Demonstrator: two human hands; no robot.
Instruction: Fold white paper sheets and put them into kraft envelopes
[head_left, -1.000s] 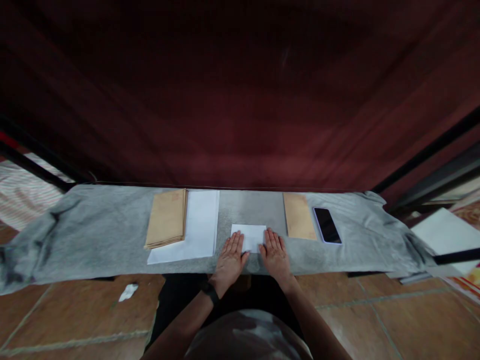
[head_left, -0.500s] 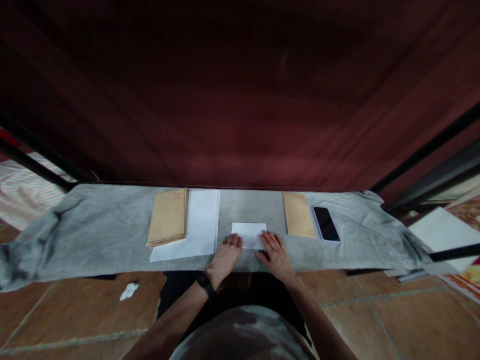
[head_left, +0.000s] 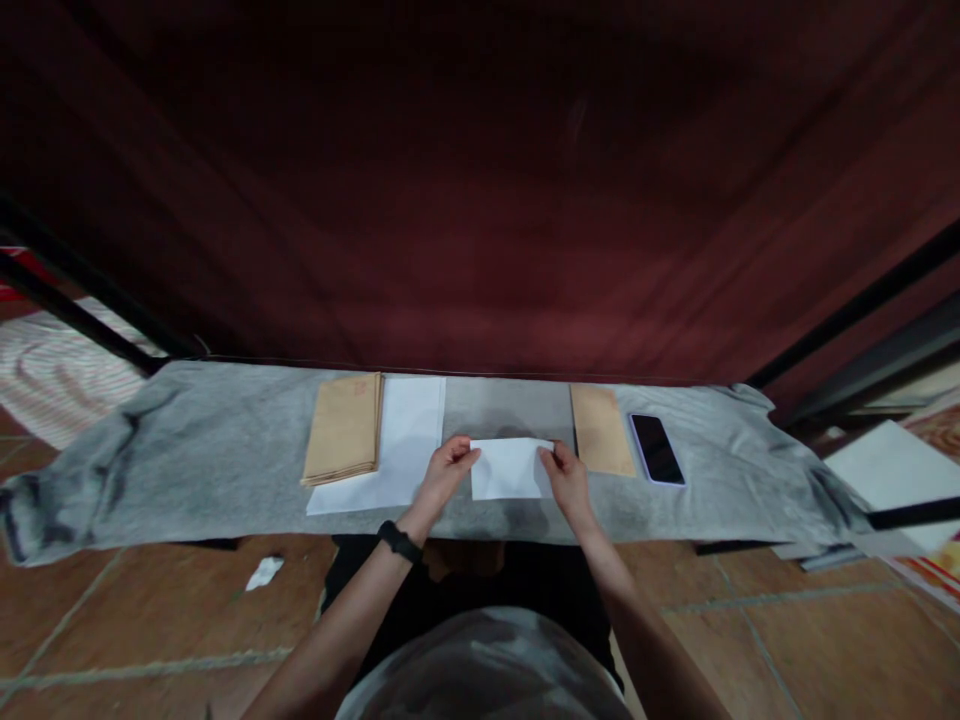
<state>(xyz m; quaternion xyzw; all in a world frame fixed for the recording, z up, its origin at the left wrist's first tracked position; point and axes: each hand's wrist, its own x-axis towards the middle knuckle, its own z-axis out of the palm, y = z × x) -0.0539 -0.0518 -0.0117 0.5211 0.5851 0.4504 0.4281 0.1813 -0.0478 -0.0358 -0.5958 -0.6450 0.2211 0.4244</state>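
Observation:
A folded sheet of white paper (head_left: 510, 470) is stretched between my two hands, just above the grey cloth. My left hand (head_left: 448, 465) pinches its left edge near the top corner, thumb in front. At the upper right corner, my right hand (head_left: 564, 474) grips the paper the same way. Left of my hands, a stack of brown envelopes (head_left: 343, 428) lies partly over larger white sheets (head_left: 412, 430). A single brown envelope (head_left: 602, 430) lies flat just beyond my right hand.
A phone (head_left: 657, 449) with a pale purple case lies right of the single envelope. Grey cloth (head_left: 225, 450) covers the narrow table, with a dark red curtain (head_left: 480, 250) behind it. A crumpled white scrap (head_left: 264, 572) is on the tiled floor.
Both hands went from lying flat on the folded paper to pinching its sides. The paper has been lifted off the cloth and looks wider now.

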